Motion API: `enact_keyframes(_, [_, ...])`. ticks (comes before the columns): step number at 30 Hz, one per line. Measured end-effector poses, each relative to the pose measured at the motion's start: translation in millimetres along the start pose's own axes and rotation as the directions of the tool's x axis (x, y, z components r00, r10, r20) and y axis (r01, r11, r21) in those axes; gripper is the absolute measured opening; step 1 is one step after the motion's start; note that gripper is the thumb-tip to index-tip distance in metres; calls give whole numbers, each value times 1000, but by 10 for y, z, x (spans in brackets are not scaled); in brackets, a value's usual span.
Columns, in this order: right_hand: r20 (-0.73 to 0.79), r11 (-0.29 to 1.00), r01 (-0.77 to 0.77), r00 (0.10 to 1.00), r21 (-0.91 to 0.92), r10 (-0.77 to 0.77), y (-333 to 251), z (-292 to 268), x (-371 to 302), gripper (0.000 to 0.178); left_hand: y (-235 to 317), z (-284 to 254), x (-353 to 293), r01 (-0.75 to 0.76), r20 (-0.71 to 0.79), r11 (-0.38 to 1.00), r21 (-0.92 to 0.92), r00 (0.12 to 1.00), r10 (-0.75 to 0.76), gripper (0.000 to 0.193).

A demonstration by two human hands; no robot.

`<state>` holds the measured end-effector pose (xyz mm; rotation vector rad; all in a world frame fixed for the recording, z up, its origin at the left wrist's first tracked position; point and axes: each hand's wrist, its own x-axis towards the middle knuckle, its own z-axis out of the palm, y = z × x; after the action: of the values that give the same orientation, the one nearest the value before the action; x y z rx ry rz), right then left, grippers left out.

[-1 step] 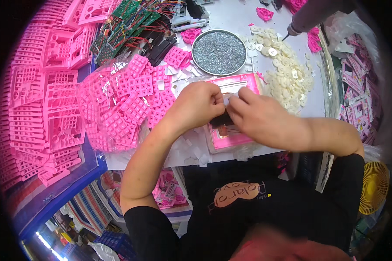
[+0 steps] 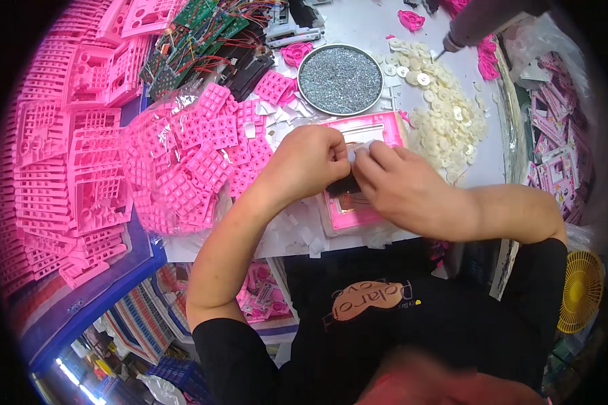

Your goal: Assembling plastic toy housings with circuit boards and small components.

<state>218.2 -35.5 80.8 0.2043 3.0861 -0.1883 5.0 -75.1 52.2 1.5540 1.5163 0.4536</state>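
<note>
A pink plastic casing (image 2: 357,219) lies at the table's front edge, under both of my hands. A dark part (image 2: 344,186) and a shiny strip sit inside its frame. My left hand (image 2: 309,158) is closed in a pinch over the casing's left side, and what its fingertips grip is hidden. My right hand (image 2: 407,187) is closed too, thumb and fingers pinching a small whitish piece (image 2: 360,149) between the two hands. Fingertips of both hands nearly meet there.
Beyond the casing stands a round tin of small screws (image 2: 340,79). White discs (image 2: 452,121) lie to the right, under a hanging electric screwdriver (image 2: 476,28). Pink keypads (image 2: 206,145) in clear plastic, green circuit boards (image 2: 206,34) and stacked pink casings (image 2: 67,162) fill the left.
My right hand has shifted very slightly toward me. The hanging screwdriver has swung a little upward and left. My left hand stays in place.
</note>
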Motion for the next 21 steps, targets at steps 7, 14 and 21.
enact_keyframes(7, [-307,821,37,936,570,170,579,-171,78,41,-131,0,-50,-199,-96,971,135,972,213,16])
enact_keyframes(14, [-703,627,333,443,705,556,1701,-773,446,34,-359,-97,604,10,-395,708,706,835,383,13])
enact_keyframes(21, [-606,453,442,726,774,327,1668,-694,998,43,-360,-76,690,-34,-358,741,671,860,364,12])
